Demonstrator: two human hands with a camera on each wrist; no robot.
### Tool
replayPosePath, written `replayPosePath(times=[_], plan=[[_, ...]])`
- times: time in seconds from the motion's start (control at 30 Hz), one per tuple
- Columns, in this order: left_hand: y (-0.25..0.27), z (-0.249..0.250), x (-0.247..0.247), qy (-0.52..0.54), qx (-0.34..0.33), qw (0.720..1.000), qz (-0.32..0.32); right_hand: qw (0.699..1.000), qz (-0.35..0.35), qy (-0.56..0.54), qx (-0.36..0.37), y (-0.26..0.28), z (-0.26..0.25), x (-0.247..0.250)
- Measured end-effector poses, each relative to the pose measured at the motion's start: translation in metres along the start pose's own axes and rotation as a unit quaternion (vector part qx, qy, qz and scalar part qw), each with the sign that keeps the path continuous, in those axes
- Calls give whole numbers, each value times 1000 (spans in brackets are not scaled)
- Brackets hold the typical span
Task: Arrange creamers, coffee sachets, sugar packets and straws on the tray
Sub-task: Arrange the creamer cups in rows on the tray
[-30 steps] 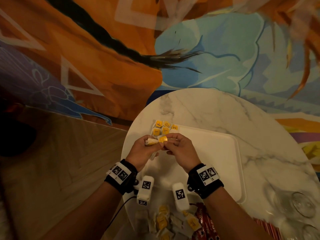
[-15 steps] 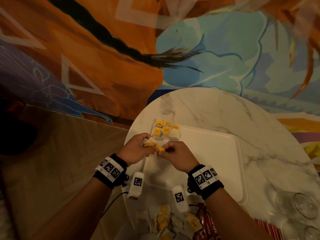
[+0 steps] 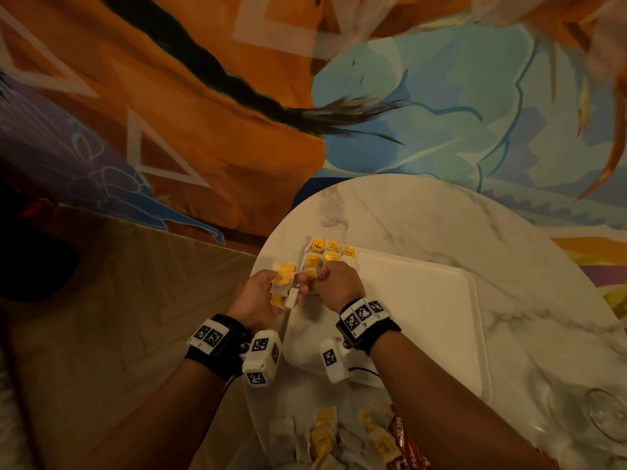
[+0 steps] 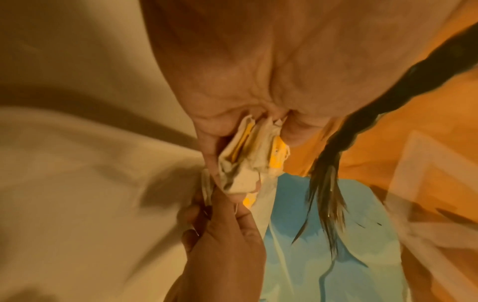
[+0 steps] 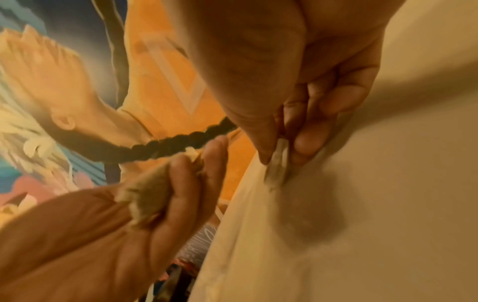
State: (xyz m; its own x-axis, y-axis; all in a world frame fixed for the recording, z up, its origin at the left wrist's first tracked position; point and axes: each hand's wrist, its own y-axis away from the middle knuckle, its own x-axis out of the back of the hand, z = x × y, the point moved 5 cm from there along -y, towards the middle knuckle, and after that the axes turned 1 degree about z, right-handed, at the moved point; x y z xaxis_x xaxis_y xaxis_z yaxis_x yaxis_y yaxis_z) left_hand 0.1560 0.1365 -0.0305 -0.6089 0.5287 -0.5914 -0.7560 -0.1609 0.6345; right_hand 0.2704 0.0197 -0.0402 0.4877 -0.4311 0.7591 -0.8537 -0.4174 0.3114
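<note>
My left hand grips a small bundle of white sachets with yellow tags over the table's left edge; the left wrist view shows the bundle squeezed between thumb and fingers. Just to its right, my right hand pinches a single yellow-tagged sachet between thumb and fingertips, seen edge-on as the sachet in the right wrist view. Several like sachets lie in rows in the far-left corner of the white tray.
The tray sits on a round marble table. A loose pile of yellow-tagged sachets and red sachets lies at the near edge. Clear glasses stand at the near right. A painted wall rises behind.
The hands, joined over one sachet before, have drawn slightly apart. The left hand has drawn left with the bundle; the right keeps one sachet by the tray's far-left corner.
</note>
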Motion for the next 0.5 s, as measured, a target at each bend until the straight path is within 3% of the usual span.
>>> replayPosePath(times=[0.2,0.3,0.43,0.5], plan=[[7,-2,2,-69,-22,997,-20,998,11,53,-21,0,2,6],[8,-5,1,-117,-33,992,-30,999,41,-31,19,5,3,16],[8,-11,0,-130,-26,991,-31,972,-52,-204,108,23,-8,20],[9,-14,-4,-136,-23,990,-36,965,-57,-221,125,29,-5,21]])
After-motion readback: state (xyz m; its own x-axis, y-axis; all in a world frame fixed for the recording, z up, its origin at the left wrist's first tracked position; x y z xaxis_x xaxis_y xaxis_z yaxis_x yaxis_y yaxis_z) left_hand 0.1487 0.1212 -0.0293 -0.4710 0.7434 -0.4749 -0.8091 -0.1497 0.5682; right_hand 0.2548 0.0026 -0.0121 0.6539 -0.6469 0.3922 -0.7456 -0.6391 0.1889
